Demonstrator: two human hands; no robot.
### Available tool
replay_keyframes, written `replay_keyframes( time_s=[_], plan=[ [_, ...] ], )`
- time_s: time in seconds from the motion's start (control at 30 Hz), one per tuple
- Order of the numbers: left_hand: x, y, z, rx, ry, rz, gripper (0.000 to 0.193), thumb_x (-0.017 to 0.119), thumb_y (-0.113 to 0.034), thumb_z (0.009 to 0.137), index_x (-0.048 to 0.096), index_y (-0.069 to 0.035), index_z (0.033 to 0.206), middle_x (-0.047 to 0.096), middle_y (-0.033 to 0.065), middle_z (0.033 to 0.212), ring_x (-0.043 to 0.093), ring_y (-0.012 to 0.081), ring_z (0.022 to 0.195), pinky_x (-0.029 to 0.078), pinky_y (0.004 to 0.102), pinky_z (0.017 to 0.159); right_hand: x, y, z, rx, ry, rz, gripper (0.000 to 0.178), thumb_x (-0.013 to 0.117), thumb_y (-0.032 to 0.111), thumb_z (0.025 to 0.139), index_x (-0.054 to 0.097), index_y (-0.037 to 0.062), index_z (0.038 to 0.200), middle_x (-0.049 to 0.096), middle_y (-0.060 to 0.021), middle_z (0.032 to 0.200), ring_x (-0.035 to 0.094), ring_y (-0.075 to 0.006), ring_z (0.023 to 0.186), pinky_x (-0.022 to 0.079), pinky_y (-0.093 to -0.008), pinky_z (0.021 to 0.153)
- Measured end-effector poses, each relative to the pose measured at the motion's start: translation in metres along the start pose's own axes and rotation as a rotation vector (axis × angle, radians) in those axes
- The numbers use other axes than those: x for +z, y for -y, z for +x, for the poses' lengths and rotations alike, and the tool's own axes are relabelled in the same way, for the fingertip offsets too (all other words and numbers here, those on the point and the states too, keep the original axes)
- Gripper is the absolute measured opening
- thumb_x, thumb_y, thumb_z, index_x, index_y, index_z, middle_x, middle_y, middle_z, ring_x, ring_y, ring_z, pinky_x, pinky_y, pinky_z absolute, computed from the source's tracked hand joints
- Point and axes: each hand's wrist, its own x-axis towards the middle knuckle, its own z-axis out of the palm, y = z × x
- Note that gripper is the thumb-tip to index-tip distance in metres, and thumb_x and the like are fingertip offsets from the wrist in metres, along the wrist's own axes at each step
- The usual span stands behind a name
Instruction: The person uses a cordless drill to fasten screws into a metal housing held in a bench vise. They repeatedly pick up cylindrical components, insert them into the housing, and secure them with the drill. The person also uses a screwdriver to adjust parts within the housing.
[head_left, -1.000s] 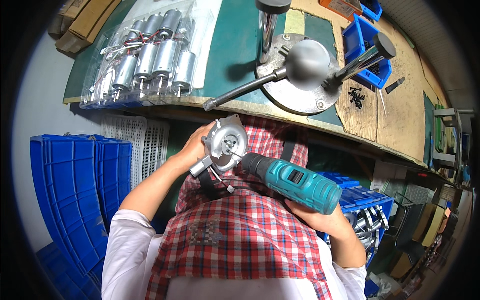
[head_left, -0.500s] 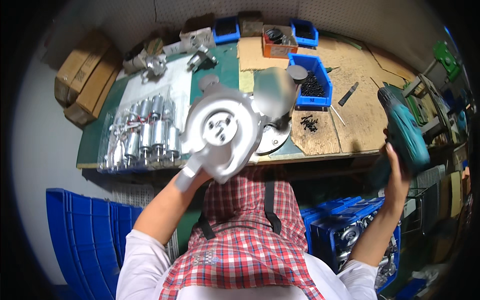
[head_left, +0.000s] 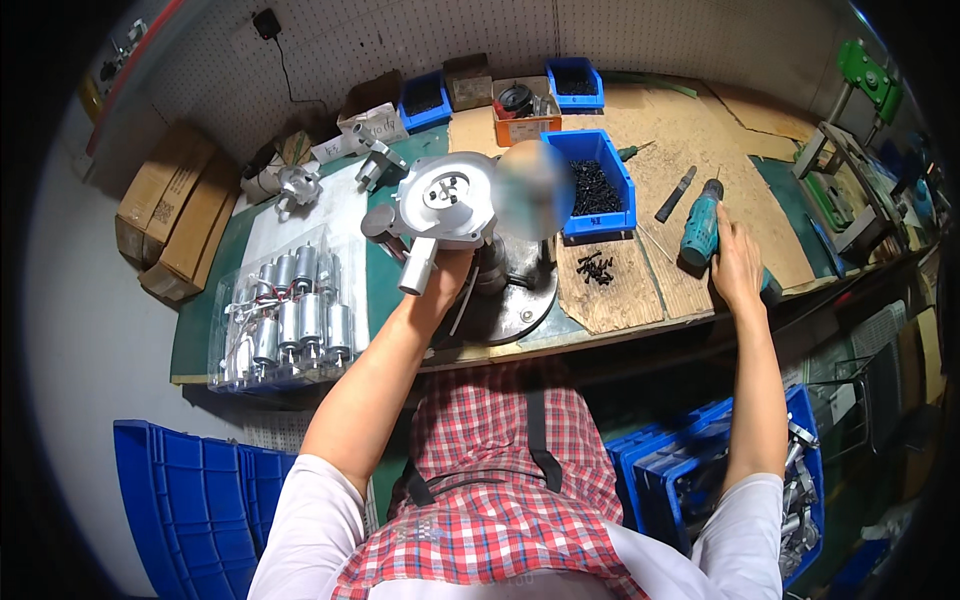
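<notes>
A silver cast-metal housing [head_left: 470,212] with a round recess and a short tubular spout is tilted over the near edge of the bench. My left hand [head_left: 452,278] grips it from below by the spout, with most of its fingers hidden behind the casting. At the right, a teal cordless drill [head_left: 700,232] lies on the bench, its bit pointing away from me. My right hand [head_left: 738,265] is closed round its grip, the index finger stretched along the body. Just right of the housing stands a metal fixture with a round base [head_left: 525,318] and a blurred round top.
Small motors in a clear tray [head_left: 300,325] are at the left. A blue bin of black screws [head_left: 595,190], a loose screw pile [head_left: 597,267] and a black-handled tool [head_left: 677,195] lie mid-bench. Cartons [head_left: 175,210] stand far left; a blue crate of metal parts [head_left: 650,470] sits below right.
The drill has gone from raised in the air at the right down onto the bench, with my right hand still on it. The housing has moved away from me, further over the bench.
</notes>
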Motion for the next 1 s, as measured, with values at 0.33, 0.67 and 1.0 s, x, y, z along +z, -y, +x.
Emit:
replay_keyframes(
  time_s=[0.33, 0.67, 1.0],
  plan=[
    [0.006, 0.011, -0.023, -0.084, 0.026, -0.05, 0.018, 0.065, -0.008, 0.093, 0.059, -0.005, 0.11, 0.06, 0.0017, 0.096, 0.056, 0.0128, 0.086, 0.051, 0.0282, 0.071, 0.0, -0.002, 0.004, -0.021, 0.109, -0.118, 0.076, 0.061, -0.003, 0.078, 0.037, 0.009, 0.15, 0.056, -0.0239, 0.126, 0.057, -0.0393, 0.109, 0.044, -0.0466, 0.098],
    [-0.01, -0.047, -0.025, -0.323, 0.412, 0.01, 0.043, 0.069, -0.013, 0.088, 0.057, -0.007, 0.129, 0.065, 0.0092, 0.122, 0.061, 0.0202, 0.11, 0.05, 0.0345, 0.094, -0.127, 0.231, -0.089, -0.515, 0.536, 0.976, 0.027, 0.057, 0.014, 0.087, 0.065, 0.0084, 0.112, 0.069, -0.0172, 0.1, 0.068, -0.0367, 0.09, 0.054, -0.0465, 0.078],
    [-0.018, -0.062, -0.013, -0.237, 0.405, 0.401, 0.041, 0.077, -0.016, 0.085, 0.062, -0.003, 0.12, 0.067, 0.0089, 0.115, 0.06, 0.0199, 0.106, 0.048, 0.0342, 0.093, -0.032, 0.399, -0.102, -0.386, 0.699, 0.881, 0.019, 0.057, 0.01, 0.081, 0.067, -0.0062, 0.078, 0.067, -0.03, 0.083, 0.067, -0.0449, 0.083, 0.054, -0.0512, 0.073]
  ],
)
